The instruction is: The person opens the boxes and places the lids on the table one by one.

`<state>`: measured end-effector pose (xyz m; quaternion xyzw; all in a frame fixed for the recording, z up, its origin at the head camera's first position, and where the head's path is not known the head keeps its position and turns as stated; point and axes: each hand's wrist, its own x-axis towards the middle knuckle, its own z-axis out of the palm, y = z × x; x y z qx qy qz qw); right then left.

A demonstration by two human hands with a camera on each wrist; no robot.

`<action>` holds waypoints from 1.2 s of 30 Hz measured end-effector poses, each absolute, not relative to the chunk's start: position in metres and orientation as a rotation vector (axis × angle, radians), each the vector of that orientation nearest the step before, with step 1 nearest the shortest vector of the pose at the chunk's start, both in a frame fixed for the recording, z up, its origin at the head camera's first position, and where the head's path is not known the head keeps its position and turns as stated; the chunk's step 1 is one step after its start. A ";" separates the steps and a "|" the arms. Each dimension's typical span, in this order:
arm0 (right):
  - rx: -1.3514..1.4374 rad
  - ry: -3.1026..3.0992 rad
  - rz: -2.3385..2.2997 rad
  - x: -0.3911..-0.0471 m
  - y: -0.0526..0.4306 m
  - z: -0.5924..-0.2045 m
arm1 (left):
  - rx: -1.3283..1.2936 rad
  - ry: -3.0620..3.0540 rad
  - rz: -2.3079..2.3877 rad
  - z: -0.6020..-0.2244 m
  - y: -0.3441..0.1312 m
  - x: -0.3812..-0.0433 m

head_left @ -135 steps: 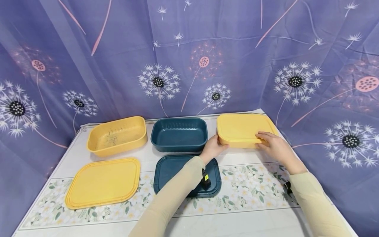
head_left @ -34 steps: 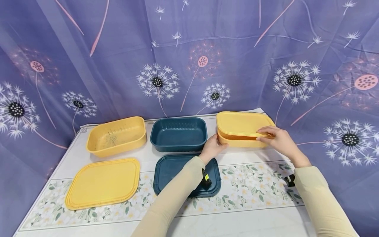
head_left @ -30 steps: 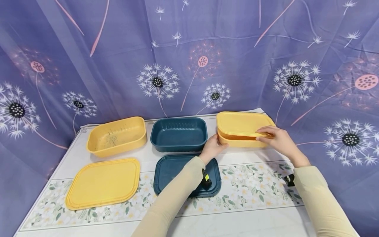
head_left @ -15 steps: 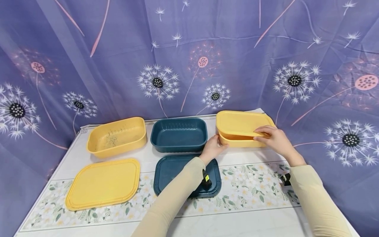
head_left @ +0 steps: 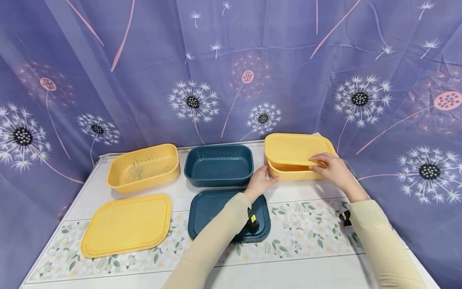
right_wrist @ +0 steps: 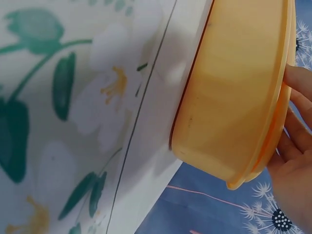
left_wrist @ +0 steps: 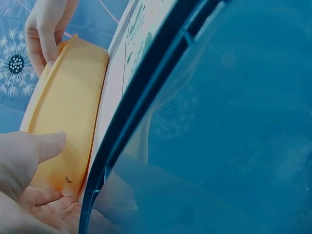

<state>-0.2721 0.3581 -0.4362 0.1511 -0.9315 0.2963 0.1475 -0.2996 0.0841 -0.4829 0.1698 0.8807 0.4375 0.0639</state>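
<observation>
A yellow rectangular storage box (head_left: 294, 175) stands at the back right of the table, and its yellow lid (head_left: 296, 147) sits tilted on it. The lid's front edge is raised, so a dark gap shows between lid and box. My right hand (head_left: 333, 170) pinches that raised front edge near the right end. My left hand (head_left: 259, 182) grips the box's front left corner, its thumb (left_wrist: 51, 146) lying along the front wall and its fingers round the side. In the right wrist view the box (right_wrist: 229, 97) appears from its right end, with the right hand (right_wrist: 297, 141) at the rim.
An open dark teal box (head_left: 219, 166) stands left of the hands, with a teal lid (head_left: 205, 216) in front, partly under the left forearm. Further left are another open yellow box (head_left: 144, 168) and its lid (head_left: 126, 224). A purple dandelion curtain (head_left: 223, 60) hangs behind the table.
The lid lay flat on the right box several seconds ago; its front edge has come up in my right hand. Lately it has shifted only slightly. My left hand keeps its grip.
</observation>
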 end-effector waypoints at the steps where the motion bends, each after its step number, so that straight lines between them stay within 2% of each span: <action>1: 0.433 -2.684 0.849 -0.272 0.358 -0.436 | 0.512 2.656 1.324 -0.483 0.084 -0.300; 36: 0.422 -2.812 0.816 -0.285 0.373 -0.424 | 0.508 2.678 1.306 -0.484 0.085 -0.300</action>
